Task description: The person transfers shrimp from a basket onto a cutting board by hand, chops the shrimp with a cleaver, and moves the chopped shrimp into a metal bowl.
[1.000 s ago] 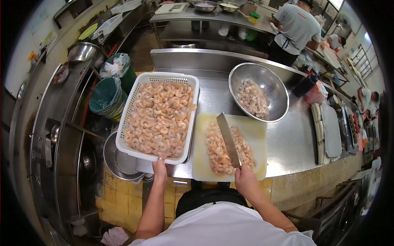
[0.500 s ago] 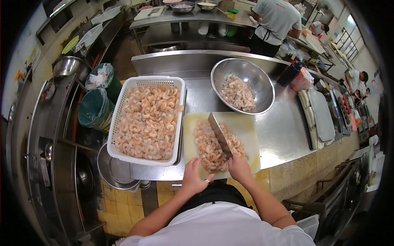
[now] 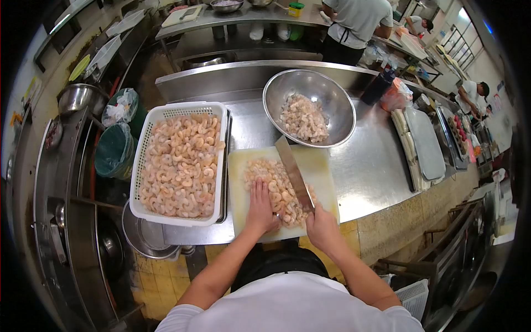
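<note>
A pile of peeled shrimp [image 3: 279,185] lies on a pale cutting board [image 3: 241,221] in front of me. My right hand [image 3: 322,226] is closed around the handle of a cleaver [image 3: 295,174], whose long blade points away from me over the right part of the pile. Fingers stretched forward, my left hand [image 3: 261,210] rests on the left side of the shrimp. To the left stands a white perforated basket [image 3: 138,193] full of whole peeled shrimp. Behind the board, a steel bowl [image 3: 340,110] holds a heap of shrimp pieces.
Green lined bins [image 3: 114,152] and a steel pot [image 3: 133,235] stand left of the steel table [image 3: 365,171]. A dark bottle [image 3: 378,87], an orange-red plastic bag [image 3: 396,95] and a grey tray lid [image 3: 425,144] are on the right. A person [image 3: 357,25] works at the back.
My left hand has moved forward from the board's near edge onto the shrimp, its fingers now stretched out. The cleaver stays in my right hand, and the camera view has shifted slightly.
</note>
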A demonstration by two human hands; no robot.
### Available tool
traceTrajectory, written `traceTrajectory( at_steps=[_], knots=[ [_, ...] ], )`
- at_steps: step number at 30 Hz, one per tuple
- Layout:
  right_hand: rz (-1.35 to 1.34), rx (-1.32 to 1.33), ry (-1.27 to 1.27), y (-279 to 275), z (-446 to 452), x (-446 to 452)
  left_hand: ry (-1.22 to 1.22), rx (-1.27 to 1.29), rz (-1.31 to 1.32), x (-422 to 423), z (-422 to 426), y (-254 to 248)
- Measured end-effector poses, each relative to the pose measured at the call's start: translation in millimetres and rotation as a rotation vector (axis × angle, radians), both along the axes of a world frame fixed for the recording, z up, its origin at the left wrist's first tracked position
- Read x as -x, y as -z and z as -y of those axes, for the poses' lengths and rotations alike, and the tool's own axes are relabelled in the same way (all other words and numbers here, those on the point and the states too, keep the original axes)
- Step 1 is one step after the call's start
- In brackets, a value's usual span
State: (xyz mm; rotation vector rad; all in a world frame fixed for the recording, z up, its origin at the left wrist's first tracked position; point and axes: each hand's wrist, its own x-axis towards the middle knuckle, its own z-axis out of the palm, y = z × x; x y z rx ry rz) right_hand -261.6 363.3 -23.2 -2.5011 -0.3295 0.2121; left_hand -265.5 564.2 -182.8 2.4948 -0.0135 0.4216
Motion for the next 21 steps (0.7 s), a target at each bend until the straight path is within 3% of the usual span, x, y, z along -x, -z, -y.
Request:
traceTrajectory(
  at_steps=[1, 4, 10, 12, 16, 21],
  knots=[
    [-0.004, -0.029, 0.0, -2, 2, 4, -0.008, 0.07, 0.01, 3, -3, -5],
    [0.002, 0.077, -0.092, 80, -1, -1, -0.065, 0.189, 0.059, 13, -8, -9],
    [0.044, 0.059, -0.142, 24, -14, -9, -0.183, 0.176, 0.098, 7, -4, 8],
    [0.022, 0.051, -0.124, 32, -13, 0, -0.185, 0.246, 0.091, 11, -5, 6],
    [-0.074, 0.123, -0.148, 70, -36, -21, -0.267, 0.154, 0.126, 17, -5, 12],
    [0.004, 0.08, -0.178, 32, -29, -11, -0.29, 0.223, 0.14, 14, -10, 6]
  ],
)
